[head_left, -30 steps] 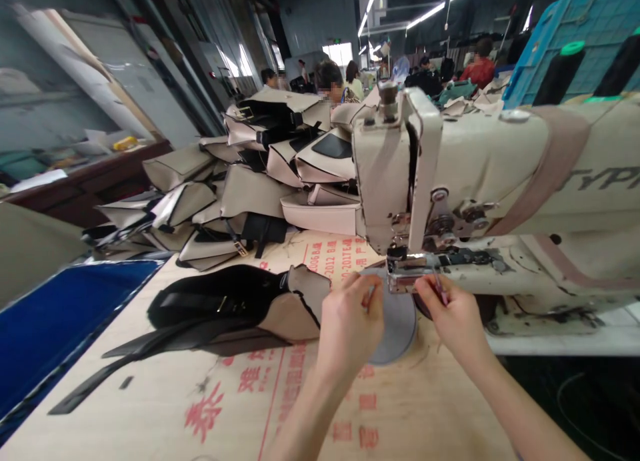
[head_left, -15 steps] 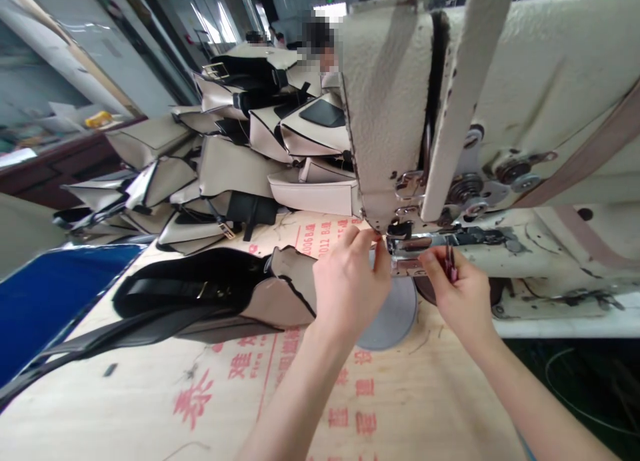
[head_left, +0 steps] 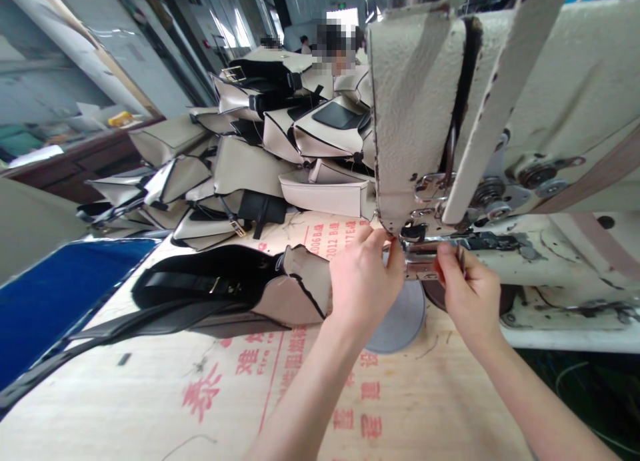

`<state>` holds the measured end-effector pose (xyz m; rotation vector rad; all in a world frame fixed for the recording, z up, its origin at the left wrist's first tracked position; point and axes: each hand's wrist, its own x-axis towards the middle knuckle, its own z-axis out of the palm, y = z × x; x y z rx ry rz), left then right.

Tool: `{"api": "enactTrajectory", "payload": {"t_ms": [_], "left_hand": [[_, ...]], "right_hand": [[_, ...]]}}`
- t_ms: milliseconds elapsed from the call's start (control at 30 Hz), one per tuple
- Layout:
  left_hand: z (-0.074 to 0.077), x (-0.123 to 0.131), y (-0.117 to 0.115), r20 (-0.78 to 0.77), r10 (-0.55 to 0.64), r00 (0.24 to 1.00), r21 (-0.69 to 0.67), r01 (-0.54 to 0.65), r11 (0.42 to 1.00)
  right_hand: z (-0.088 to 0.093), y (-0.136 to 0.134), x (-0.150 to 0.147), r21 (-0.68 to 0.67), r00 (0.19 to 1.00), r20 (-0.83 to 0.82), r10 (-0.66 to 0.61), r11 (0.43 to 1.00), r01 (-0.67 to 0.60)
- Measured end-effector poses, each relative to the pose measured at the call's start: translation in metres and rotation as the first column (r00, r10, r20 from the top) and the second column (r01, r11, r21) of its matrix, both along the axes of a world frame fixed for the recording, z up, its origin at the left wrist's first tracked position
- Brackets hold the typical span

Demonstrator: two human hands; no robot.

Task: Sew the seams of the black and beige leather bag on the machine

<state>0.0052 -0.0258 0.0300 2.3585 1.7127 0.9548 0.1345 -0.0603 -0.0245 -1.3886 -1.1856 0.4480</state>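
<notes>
A cream industrial sewing machine (head_left: 500,101) fills the upper right. My left hand (head_left: 363,281) is raised to its needle area (head_left: 410,237), fingers pinched together at the needle; what they hold is too small to see. My right hand (head_left: 470,287) is on the other side of the presser foot, closed on a small thin dark tool (head_left: 460,257). Under both hands lies a grey round disc (head_left: 400,324). A beige and black bag (head_left: 240,291) lies on the table just left of my left hand.
A heap of beige and black bags (head_left: 260,161) is piled behind the table. The tabletop is light plywood with red print (head_left: 280,394). A blue surface (head_left: 55,294) lies at the left. People sit at work in the far background.
Both hands rose from the disc to the machine's needle area, and my head moved closer, so the machine head looms larger. Over the last half second the hands have barely moved.
</notes>
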Motion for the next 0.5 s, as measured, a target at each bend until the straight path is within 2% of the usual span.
{"api": "enactTrajectory", "payload": {"t_ms": [133,233,500], "left_hand": [[-0.001,-0.001,0.003,0.047,-0.043,0.998,-0.027,0.045,0.999],[-0.002,-0.002,0.005,0.071,-0.062,0.996,-0.059,0.066,0.996],[-0.006,-0.001,0.007,0.074,-0.054,0.996,-0.075,0.060,0.995]], "right_hand": [[0.001,0.009,0.000,0.130,0.974,0.228,-0.007,0.991,-0.023],[-0.002,0.017,-0.002,0.158,0.934,0.351,-0.064,0.987,0.008],[-0.005,0.029,-0.011,0.216,0.922,0.360,-0.145,0.974,0.069]]}}
